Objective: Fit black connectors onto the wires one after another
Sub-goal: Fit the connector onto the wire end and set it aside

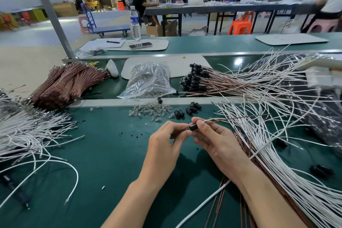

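Observation:
My right hand (212, 140) pinches a small black connector (193, 127) over the green mat, with a white and a brown wire (233, 119) running from it out to the right. My left hand (166, 140) meets it from the left, fingertips pinching the connector's near end. Several loose black connectors (187, 110) lie on the mat just beyond my hands. A pile of small clear bulbs (149, 110) sits to their left. Finished wires with black connectors (196, 79) are stacked further back.
White wires (277, 163) fan across the right of the mat and another heap (27, 131) lies at the left. Bundled brown wires (68, 83) sit back left, a clear bag of bulbs (148, 79) behind centre. A water bottle (135, 22) stands on the far bench.

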`<state>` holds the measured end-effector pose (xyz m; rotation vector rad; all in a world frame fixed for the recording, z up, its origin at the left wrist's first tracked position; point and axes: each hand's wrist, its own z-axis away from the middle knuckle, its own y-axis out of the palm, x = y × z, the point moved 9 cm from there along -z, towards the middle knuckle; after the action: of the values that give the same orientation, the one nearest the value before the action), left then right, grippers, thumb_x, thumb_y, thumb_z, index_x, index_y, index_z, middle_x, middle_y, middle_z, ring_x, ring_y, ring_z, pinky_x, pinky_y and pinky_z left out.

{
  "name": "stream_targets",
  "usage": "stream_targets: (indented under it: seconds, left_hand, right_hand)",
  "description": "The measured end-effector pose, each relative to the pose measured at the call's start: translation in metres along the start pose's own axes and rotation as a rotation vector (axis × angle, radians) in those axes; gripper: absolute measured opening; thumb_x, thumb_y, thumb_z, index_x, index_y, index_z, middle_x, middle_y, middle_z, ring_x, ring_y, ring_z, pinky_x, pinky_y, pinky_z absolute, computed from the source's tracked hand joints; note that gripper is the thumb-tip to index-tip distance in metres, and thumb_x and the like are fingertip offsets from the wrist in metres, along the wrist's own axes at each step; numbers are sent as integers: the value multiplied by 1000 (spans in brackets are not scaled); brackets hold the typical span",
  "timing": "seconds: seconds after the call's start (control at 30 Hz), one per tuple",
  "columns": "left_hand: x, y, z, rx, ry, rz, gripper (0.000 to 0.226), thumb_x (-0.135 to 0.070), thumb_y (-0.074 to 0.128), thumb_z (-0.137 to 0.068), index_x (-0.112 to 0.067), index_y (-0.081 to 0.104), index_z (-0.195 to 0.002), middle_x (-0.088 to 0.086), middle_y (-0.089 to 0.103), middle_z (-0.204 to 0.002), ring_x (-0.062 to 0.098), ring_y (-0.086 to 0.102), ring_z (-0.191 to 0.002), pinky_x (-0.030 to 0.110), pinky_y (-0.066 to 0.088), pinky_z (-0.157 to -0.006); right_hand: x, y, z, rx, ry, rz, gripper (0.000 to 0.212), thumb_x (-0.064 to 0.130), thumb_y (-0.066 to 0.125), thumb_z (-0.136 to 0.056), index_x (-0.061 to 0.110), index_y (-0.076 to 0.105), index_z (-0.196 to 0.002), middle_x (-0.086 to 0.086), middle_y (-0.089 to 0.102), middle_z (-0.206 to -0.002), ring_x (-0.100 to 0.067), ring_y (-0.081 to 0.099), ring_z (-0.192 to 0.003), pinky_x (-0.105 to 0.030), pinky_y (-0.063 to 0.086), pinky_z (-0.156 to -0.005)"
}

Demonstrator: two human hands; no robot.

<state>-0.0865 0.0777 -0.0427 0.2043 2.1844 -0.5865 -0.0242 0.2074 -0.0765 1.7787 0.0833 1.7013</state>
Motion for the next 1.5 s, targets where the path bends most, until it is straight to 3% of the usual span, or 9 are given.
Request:
stream_targets:
  seconds: [0.23, 0.37, 0.5, 0.67, 0.77, 0.87, 1.1, 1.3, 1.5]
  left_hand:
    - [4, 1, 0, -4, -33, 53, 18, -16, 74, -90, -27, 73, -104, -18, 70, -95, 6, 69, -90, 17, 53, -78]
    - [1, -1, -2, -23, -3, 27, 19, -13, 72, -92, -26, 71, -106, -17, 68, -97, 6, 67, -95, 11, 47, -79]
    - [0, -3, -4, -43, -11, 15, 21, -15, 72, -93, -31, 68, -105, -18, 68, -97, 5, 66, -92, 8, 45, -78]
    - [18, 7, 1, 55, -232, 70, 16, -45, 68, -93, -47, 61, -107, -23, 66, -94, 4, 61, -77, 12, 45, -66]
    - [18, 15, 5, 145, -204, -122, 29, -68, 51, -92, -46, 53, -111, -23, 64, -86, 3, 56, -65, 22, 42, -59]
    - [16, 16, 5, 165, -191, -262, 41, -79, 33, -90, -41, 45, -100, -11, 62, -68, 5, 54, -57, 31, 39, -55]
    - [17, 16, 5, 196, -248, -288, 48, -73, 25, -93, -30, 44, -91, -6, 67, -72, 9, 62, -64, 42, 53, -68]
    - [17, 17, 6, 209, -247, -328, 49, -72, 20, -93, -28, 42, -91, -5, 67, -75, 11, 63, -67, 42, 53, -69]
    - [14, 18, 5, 198, -221, -379, 50, -73, 13, -91, -30, 39, -88, -7, 66, -73, 8, 60, -64, 39, 51, -69]
  right_hand:
    - [-2, 5, 1, 25, 20, -2, 20, 23, 70, -80, 18, 83, -95, -9, 78, -99, -13, 74, -87, -19, 57, -73]
    - [-1, 6, 2, 35, 7, 10, 24, 25, 74, -78, 18, 82, -99, -10, 78, -102, -16, 75, -92, -21, 57, -74]
    - [5, -4, 0, -59, -68, 12, 29, 30, 81, -69, 19, 83, -96, -2, 77, -95, -11, 72, -86, -19, 56, -71]
    - [4, -8, -1, -107, -110, 67, 33, 31, 84, -61, 20, 83, -91, -5, 78, -91, -13, 75, -84, -18, 56, -68]
    - [3, -4, -1, -81, -122, 98, 35, 33, 86, -59, 19, 82, -91, -10, 79, -93, -20, 76, -88, -20, 58, -73]
    - [2, -2, -1, -65, -118, 125, 37, 38, 86, -59, 21, 82, -92, -11, 79, -95, -21, 76, -91, -21, 58, -75]
    - [1, 0, 2, -49, -98, 202, 14, 28, 72, -78, 27, 82, -88, -6, 79, -92, -17, 76, -87, -18, 57, -67]
    - [1, 0, 1, -42, -84, 198, 13, 25, 68, -80, 20, 80, -83, -8, 79, -92, -16, 76, -84, -18, 56, -62]
    - [0, 0, -1, -30, -99, 181, 19, 25, 67, -81, 11, 73, -93, -8, 79, -91, -16, 76, -84, -19, 57, -62]
